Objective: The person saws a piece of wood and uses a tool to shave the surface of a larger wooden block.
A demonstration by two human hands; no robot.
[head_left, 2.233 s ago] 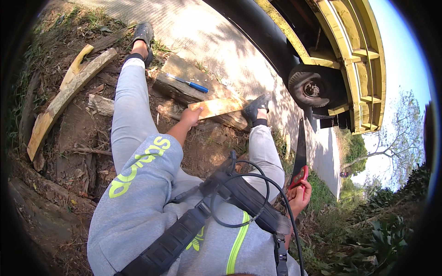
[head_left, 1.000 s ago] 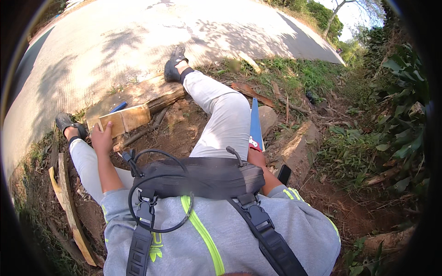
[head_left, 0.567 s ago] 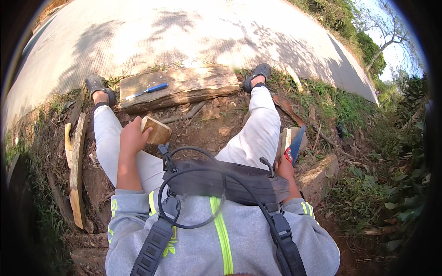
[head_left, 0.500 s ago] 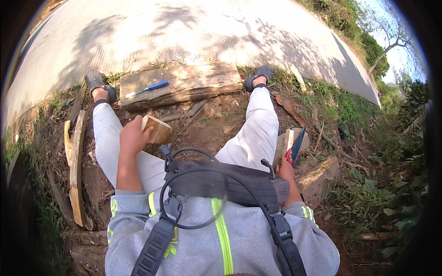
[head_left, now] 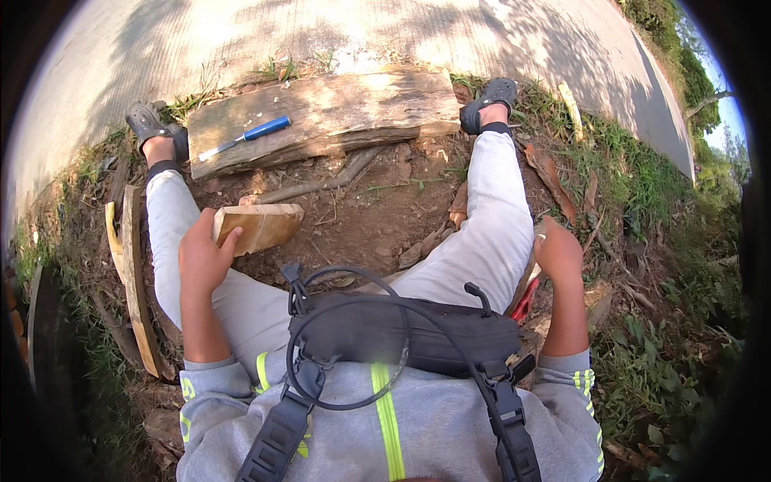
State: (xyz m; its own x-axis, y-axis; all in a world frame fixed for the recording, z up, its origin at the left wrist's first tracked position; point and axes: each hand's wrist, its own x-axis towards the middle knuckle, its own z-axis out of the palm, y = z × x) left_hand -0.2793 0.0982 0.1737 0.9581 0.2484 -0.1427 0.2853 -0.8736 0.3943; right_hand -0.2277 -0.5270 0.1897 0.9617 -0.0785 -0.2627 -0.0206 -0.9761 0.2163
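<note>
My left hand grips a squared wooden block by its near end, above my left thigh. Beside my right knee, my right hand is closed with its fingers curled round a pale piece of wood, of which only the end shows. Just below that hand, partly hidden by my thigh and forearm, lies a red-handled tool; its blade is out of sight. A chisel with a blue handle rests on the thick wooden plank between my feet, touched by neither hand.
Two long wood strips lie left of my left leg. A thin branch sits on the soil behind the plank. Beyond is a paved road; grass and leafy plants grow at the right. A black pouch with a cable crosses my lap.
My right hand has left the red-handled tool and moved up and outward to the pale wood. My left hand still holds the block, now turned more level. The view has shifted.
</note>
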